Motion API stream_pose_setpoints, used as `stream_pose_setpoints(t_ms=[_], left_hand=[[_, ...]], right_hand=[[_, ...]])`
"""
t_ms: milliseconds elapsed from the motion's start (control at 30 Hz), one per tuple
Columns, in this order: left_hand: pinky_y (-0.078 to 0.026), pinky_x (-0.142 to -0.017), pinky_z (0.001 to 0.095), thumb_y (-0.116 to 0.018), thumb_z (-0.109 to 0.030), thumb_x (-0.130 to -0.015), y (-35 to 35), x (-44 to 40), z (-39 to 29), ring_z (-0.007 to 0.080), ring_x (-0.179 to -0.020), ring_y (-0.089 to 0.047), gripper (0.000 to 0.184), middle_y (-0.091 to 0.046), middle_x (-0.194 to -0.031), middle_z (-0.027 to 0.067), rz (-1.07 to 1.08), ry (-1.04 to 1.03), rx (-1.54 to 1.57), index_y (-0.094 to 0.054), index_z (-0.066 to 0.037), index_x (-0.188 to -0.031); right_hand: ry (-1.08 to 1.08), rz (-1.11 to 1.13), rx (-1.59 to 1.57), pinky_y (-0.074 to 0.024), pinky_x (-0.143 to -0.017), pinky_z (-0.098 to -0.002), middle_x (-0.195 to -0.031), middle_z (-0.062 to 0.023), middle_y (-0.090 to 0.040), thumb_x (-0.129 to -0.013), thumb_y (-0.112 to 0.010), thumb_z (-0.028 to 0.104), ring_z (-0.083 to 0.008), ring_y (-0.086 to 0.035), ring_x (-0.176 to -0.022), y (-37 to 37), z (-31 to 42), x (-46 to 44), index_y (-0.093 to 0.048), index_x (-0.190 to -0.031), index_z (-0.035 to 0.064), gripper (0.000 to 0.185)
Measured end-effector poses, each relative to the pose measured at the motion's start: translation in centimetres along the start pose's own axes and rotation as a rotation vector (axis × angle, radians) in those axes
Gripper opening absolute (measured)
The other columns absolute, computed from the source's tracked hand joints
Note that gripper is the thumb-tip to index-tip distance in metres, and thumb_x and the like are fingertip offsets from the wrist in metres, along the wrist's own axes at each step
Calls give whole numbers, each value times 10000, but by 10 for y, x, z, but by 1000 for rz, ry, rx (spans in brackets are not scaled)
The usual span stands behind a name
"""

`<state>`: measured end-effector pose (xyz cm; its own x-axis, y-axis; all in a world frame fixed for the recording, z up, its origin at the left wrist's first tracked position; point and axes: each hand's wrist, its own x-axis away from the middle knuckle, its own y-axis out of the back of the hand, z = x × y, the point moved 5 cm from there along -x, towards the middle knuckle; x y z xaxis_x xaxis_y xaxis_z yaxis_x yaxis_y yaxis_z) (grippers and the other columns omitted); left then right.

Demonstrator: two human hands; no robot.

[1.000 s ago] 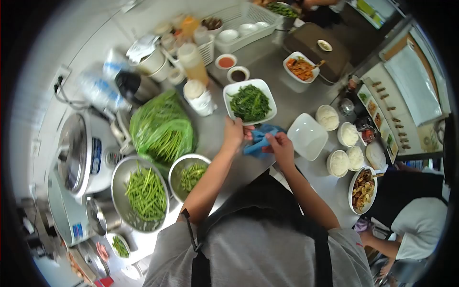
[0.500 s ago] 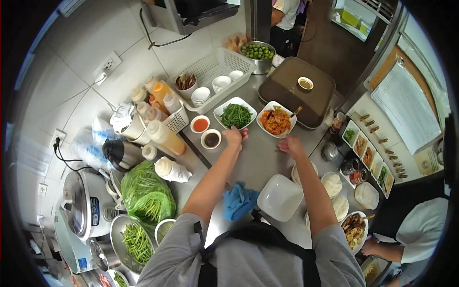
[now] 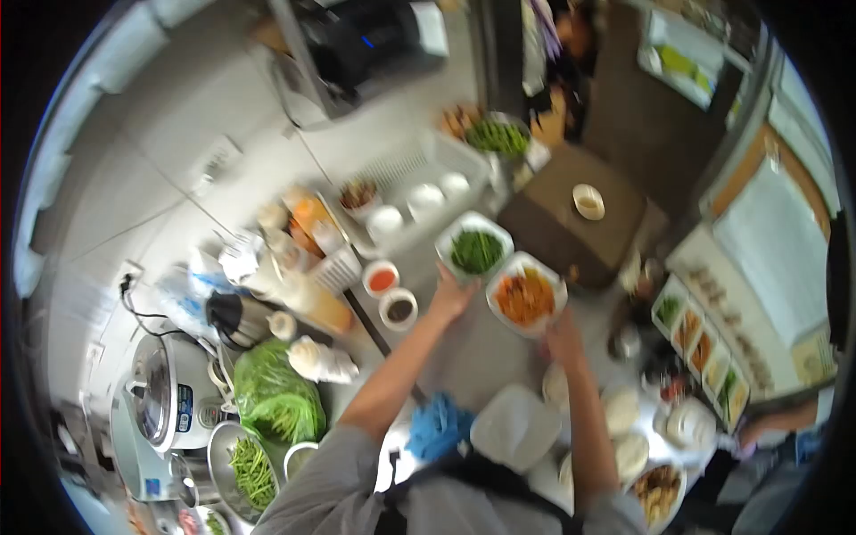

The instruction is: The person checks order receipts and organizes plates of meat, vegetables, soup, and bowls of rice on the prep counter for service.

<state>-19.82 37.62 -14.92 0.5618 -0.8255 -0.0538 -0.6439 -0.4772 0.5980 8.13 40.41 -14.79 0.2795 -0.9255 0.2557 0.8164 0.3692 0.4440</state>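
Item: white bowl of dark greens (image 3: 476,251), just above the centre of the frame, level or nearly so. Left hand (image 3: 456,292) at its lower rim; blur leaves it unclear whether the fingers pinch the rim or merely touch it.

Item: white bowl of orange food (image 3: 526,297), immediately lower right of the greens. Right hand (image 3: 562,337) at its lower right side, blurred; finger spread or grip cannot be told.

Nearby, left: one dish of red sauce (image 3: 382,280); one dish of dark sauce (image 3: 399,310) just below it.

Below, lower centre: one crumpled blue cloth (image 3: 439,428) on the metal tabletop (image 3: 446,366); beside it, one square white bowl (image 3: 515,428).

Upper right of centre: one brown lidded box (image 3: 562,227), a small cup (image 3: 588,201) on top.

Upper centre: one pale plastic basket (image 3: 412,183) with small white bowls.

Lower left: one green plastic bag (image 3: 278,388) of vegetables; one colander of green beans (image 3: 252,473); one rice cooker (image 3: 183,392).

Right edge: another person's forearm (image 3: 785,423).
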Motion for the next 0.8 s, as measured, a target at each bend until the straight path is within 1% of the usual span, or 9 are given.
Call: stream_pose_setpoints(t_ms=[33, 100, 200, 267, 300, 333, 400, 533, 800], left_hand=[[-494, -586, 366, -611, -309, -851, 16, -15, -7, 261, -574, -572, 592, -613, -703, 145, -342, -397, -252, -387, 45, -1270], [-475, -618, 415, -600, -312, -851, 85, -43, -88, 327, -623, -591, 376, -618, -750, 192, -357, -446, -64, -545, 26, -1007], [-440, -630, 448, -468, -294, -924, 170, -61, -220, 351, -683, -594, 368, -608, -718, 191, -396, -590, -45, -620, -16, -737], [-440, -596, 407, -422, -263, -949, 217, -79, -304, 309, -623, -572, 380, -590, -688, 170, -465, -771, 178, -587, 0, -731], [-484, -632, 304, -400, -237, -973, 236, -102, -329, 161, -642, -586, 337, -605, -687, 70, -459, -739, 194, -645, -6, -944], [-499, -659, 303, -493, -217, -937, 246, -137, -346, 169, -694, -582, 279, -611, -815, 62, -287, -698, 470, -584, -4, -1091], [-513, -711, 336, -660, -269, -836, 265, -175, -381, 203, -855, -565, 524, -564, -1030, 97, -208, -461, 690, -469, 12, -1235], [-497, -805, 376, -806, -401, -664, 302, -207, -412, 250, -1051, -493, 868, -448, -1237, 151, -241, -299, 775, -395, 21, -1301], [-534, -792, 340, -637, -210, -845, 260, -189, -380, 228, -941, -613, 386, -608, -1031, 148, -11, -294, 957, -480, 17, -1114]], right_hand=[[13, -51, 245, -487, -724, -468, -839, -238, -640, -848, -474, 185, -385, -624, -787, 7, 15, 19, -181, -1413, -12, 667], [251, 48, 373, -495, -656, -400, -794, -179, -649, -806, -555, 175, -288, -638, -712, -11, 46, 51, -505, -1245, 22, 468], [333, 598, 289, -494, -739, -359, -890, -103, -664, -767, -663, 297, -266, -630, -812, -87, 77, 105, -604, -1149, 147, 415], [926, 649, 284, -501, -732, -422, -1000, -122, -630, -686, -724, 256, -326, -622, -805, -150, 68, 142, -619, -1050, 116, 404], [936, 716, 396, -501, -727, -432, -1034, -137, -614, -682, -723, 228, -330, -623, -814, -174, 54, 155, -613, -1008, 93, 369], [946, 780, 509, -501, -721, -442, -1067, -152, -598, -678, -722, 201, -334, -624, -823, -193, 44, 165, -608, -965, 71, 335], [953, 707, 522, -500, -724, -447, -997, -182, -608, -693, -684, 144, -342, -622, -823, -214, 38, 175, -596, -917, 45, 260], [773, 756, 244, -498, -720, -461, -858, -215, -615, -711, -613, 82, -365, -614, -815, -209, 32, 161, -590, -862, 11, 169], [719, 720, 315, -491, -741, -453, -815, -214, -614, -717, -628, 131, -380, -608, -821, -217, 18, 168, -612, -825, 14, 161]])
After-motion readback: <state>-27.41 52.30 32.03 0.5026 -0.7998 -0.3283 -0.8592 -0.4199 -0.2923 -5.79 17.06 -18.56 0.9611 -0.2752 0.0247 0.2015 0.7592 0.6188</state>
